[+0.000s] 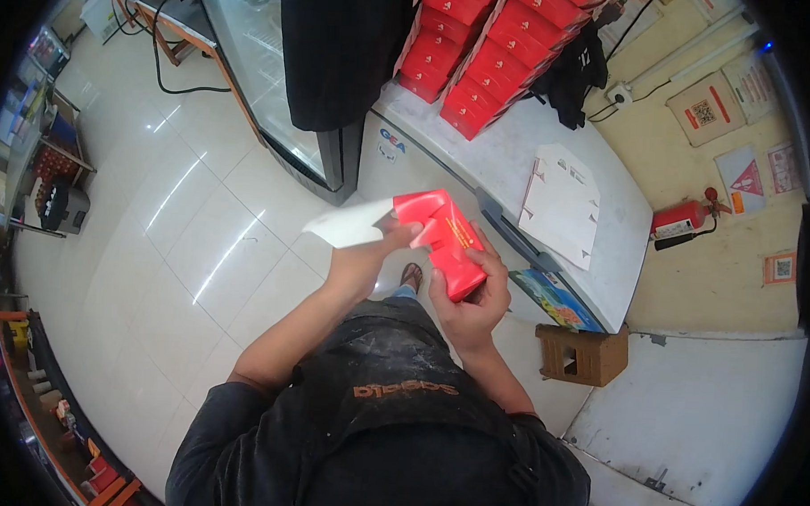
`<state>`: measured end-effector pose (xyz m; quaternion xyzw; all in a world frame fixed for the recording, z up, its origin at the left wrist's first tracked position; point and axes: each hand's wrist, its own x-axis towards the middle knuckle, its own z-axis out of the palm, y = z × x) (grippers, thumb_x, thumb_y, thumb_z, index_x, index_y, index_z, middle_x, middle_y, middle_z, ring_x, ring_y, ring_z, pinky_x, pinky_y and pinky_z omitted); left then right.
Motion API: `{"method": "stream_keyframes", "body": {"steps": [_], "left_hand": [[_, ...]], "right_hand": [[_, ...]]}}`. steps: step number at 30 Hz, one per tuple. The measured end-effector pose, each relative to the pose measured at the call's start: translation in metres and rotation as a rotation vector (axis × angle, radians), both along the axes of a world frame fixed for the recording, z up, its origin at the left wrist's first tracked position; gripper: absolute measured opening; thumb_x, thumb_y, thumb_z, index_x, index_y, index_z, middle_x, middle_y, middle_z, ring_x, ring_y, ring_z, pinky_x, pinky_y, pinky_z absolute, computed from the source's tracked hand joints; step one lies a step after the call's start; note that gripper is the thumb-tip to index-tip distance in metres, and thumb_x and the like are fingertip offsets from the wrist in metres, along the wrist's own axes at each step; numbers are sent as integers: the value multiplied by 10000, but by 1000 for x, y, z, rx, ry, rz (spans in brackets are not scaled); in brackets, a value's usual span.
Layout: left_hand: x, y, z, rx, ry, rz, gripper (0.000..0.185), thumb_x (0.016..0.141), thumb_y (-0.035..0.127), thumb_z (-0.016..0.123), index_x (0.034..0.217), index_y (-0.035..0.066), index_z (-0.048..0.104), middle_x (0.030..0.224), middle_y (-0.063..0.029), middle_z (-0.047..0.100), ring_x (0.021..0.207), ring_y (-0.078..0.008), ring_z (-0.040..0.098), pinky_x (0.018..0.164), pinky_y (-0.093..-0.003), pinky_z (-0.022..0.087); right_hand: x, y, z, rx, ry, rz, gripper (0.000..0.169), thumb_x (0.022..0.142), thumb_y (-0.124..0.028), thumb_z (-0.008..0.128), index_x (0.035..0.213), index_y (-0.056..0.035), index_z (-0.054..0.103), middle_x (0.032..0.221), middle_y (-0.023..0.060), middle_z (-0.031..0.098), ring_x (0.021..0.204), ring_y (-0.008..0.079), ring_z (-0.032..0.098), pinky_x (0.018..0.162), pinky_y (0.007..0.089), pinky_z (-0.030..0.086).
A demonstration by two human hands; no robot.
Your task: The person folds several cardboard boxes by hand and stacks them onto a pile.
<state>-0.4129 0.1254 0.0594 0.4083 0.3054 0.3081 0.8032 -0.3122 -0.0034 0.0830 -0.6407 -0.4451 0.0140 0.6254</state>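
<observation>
Between my two hands, in front of my waist, is a partly folded red cardboard box (pixel 458 238). Its white inner side shows on a flap (pixel 349 224) that sticks out to the left. My left hand (pixel 385 242) grips the box at its left side, with the thumb by a red tab. Around the box's lower right end my right hand (pixel 474 289) is closed, fingers along the far side. To the right, flat white box blanks (pixel 560 205) lie in a stack on the white chest freezer (pixel 620 227).
Stacks of red boxes (pixel 491 75) stand at the freezer's back. A black cloth (pixel 348 57) hangs before a glass display fridge (pixel 251 47). On the right wall hangs a fire extinguisher (pixel 680 219). A brown carton (pixel 585 356) sits beside the freezer. Shelves (pixel 54 154) line the left.
</observation>
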Motion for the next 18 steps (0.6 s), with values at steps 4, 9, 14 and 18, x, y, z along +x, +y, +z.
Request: {"method": "stream_keyframes", "body": {"steps": [4, 9, 14, 18], "left_hand": [[4, -6, 26, -200, -198, -151, 345, 866, 139, 748, 1141, 2, 592, 1049, -72, 649, 908, -164, 640, 705, -300, 535], [0, 16, 0, -252, -122, -226, 459, 826, 68, 774, 1233, 46, 563, 1038, -43, 648, 968, -161, 645, 850, -313, 549], [8, 7, -28, 885, 175, 33, 442, 799, 142, 788, 1171, 10, 588, 1084, -155, 608, 940, -242, 635, 769, -341, 540], [-15, 4, 34, 797, 642, -264, 519, 908, 437, 643, 1052, -62, 641, 947, -207, 665, 730, -262, 663, 624, -313, 532]], "right_hand": [[-7, 8, -5, 56, -73, -9, 486, 734, -70, 805, 1132, 12, 538, 1276, 321, 553, 1203, 387, 582, 991, 435, 477], [9, 14, 15, -245, -184, 148, 454, 742, -88, 808, 1082, -12, 517, 1234, 275, 583, 1108, 319, 629, 915, 395, 510], [28, 41, -30, -235, 156, 107, 529, 819, -49, 695, 1246, -17, 383, 1227, 183, 570, 1097, 251, 587, 952, 347, 462], [47, 54, -86, -47, 525, -230, 485, 985, -135, 531, 1413, 1, 349, 1291, 158, 542, 1187, 250, 537, 1022, 353, 416]]}}
